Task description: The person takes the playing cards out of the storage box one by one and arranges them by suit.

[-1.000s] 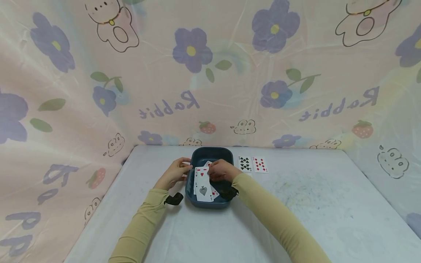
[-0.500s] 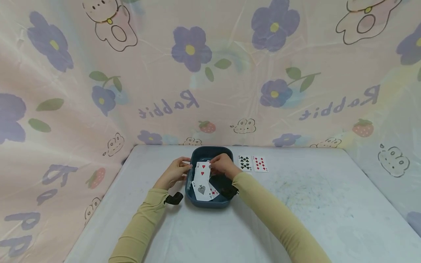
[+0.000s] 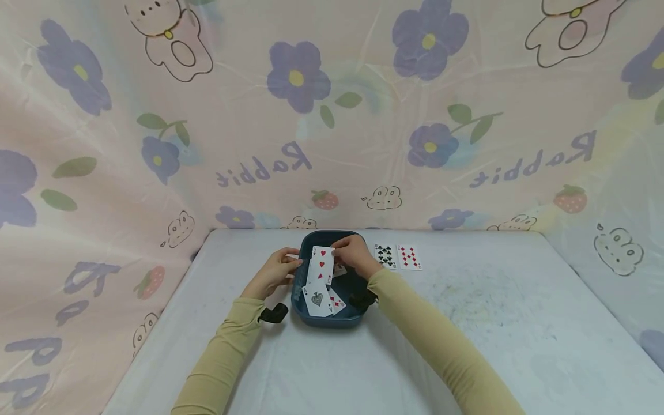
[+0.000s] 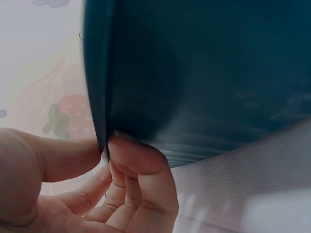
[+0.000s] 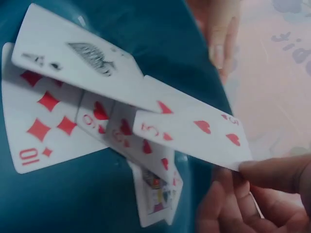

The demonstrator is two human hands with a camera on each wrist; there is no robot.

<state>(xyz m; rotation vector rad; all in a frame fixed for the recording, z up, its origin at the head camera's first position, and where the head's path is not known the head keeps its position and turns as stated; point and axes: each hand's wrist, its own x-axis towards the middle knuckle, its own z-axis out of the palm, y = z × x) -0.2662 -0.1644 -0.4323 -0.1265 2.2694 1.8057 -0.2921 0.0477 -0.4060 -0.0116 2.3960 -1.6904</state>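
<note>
We see right hand (image 3: pixel 355 254) pinching three of hearts (image 5: pixel 192 125), now farther off ace (image 5: pixel 80 56), likely nearly free; left hand (image 3: pixel 276 270) grips bin (image 3: pixel 328 324).

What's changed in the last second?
The three, pinched by the right hand, has slid toward the tray's far end, so more of it shows beyond the ace. The left hand still holds the tray; the clubs card and diamonds card outside haven't moved.

l hand (image 4: pixel 124 201) pinching tub rim (image 4: pixel 99 87), dk teal
</note>
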